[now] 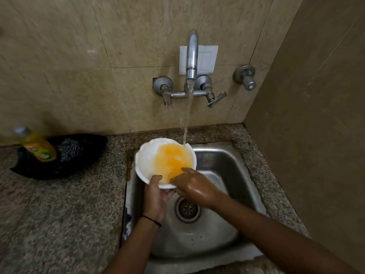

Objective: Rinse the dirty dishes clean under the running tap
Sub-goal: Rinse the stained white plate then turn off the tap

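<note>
A white bowl (146,161) with orange-yellow liquid in it is held tilted over the steel sink (227,167). Water runs from the wall tap (192,54) and strikes the bowl's far right rim. My left hand (155,196) grips the bowl's near edge from below, thumb on the rim. My right hand (194,187) is wet and rests on the near rim, its fingers reaching into the orange liquid inside the bowl.
A yellow dish-soap bottle (39,147) lies on a black cloth (83,153) with a steel scrubber (71,150) on the speckled stone counter (59,210) at left. Tiled walls close in behind and at right. The sink drain (187,209) is uncovered.
</note>
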